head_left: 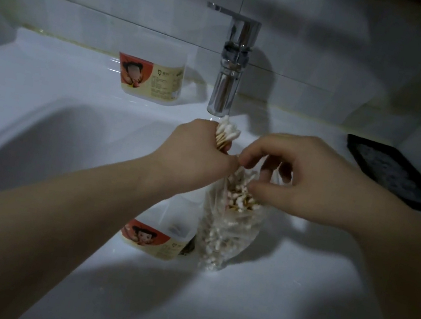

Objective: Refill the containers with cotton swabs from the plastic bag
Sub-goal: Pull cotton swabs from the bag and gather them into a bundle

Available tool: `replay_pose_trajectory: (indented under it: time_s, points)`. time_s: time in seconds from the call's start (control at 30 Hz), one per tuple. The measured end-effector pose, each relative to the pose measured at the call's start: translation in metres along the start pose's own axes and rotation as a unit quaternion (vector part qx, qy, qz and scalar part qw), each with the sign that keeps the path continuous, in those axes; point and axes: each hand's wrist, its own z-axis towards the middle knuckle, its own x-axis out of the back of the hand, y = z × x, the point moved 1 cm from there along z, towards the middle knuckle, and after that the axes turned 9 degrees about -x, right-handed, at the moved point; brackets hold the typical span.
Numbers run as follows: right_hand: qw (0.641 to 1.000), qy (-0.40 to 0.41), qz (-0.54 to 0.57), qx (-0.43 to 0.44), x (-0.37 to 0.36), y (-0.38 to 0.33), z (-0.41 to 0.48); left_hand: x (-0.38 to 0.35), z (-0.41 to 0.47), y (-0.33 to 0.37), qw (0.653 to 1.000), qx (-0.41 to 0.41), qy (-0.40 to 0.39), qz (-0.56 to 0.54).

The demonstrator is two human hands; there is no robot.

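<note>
Two containers sit on the white sink [37, 145]. The far container [150, 80] stands at the back rim, left of the chrome tap [233, 65]. The near container [159, 237] stands in the lower centre of the frame, partly hidden under your left forearm and just beside the plastic bag [227, 235].

The bag stands upright at the centre, and its clear film shows a loose mass of cotton swabs inside.

Your left hand [200, 149] is at the centre of the frame, above the bag's mouth. Its fingers are curled tightly round a bundle of swabs [226, 134]. The bundle's white tips point up and lie just below the tap's spout.

Your right hand [301, 181] hovers right of centre over the bag's opening, with its fingers bent and slightly spread. The forefinger tip touches your left hand, and the thumb lies across the front of the bag's top. You cannot tell from this view whether those fingers pinch the film or only rest against it.

At the right edge of the frame, a flat black tray [395, 175] lies on the sink's ledge, well apart from the bag.
</note>
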Motion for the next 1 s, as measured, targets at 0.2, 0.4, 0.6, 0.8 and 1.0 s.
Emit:
replay_pose_trajectory:
  time_s: [0.2, 0.4, 0.6, 0.8, 1.0]
  points:
    - [0.996, -0.087, -0.037, 0.000, -0.005, 0.000, 0.000, 0.004, 0.004, -0.004, 0.996, 0.027, 0.054, -0.071]
    - [0.996, -0.065, -0.061, 0.007, -0.009, -0.003, 0.001, 0.001, 0.003, -0.001, 0.995, 0.006, 0.049, -0.088]
    - [0.999, 0.016, -0.036, 0.015, -0.008, -0.001, 0.003, 0.001, 0.005, -0.001, 0.992, 0.000, 0.065, -0.112]
    - [0.982, 0.126, 0.138, -0.018, 0.002, 0.003, 0.005, 0.002, 0.004, 0.003, 0.986, -0.047, 0.111, -0.118]
    - [0.932, 0.174, 0.313, -0.054, 0.006, 0.002, 0.007, 0.004, 0.002, 0.010, 0.969, -0.122, 0.111, -0.183]
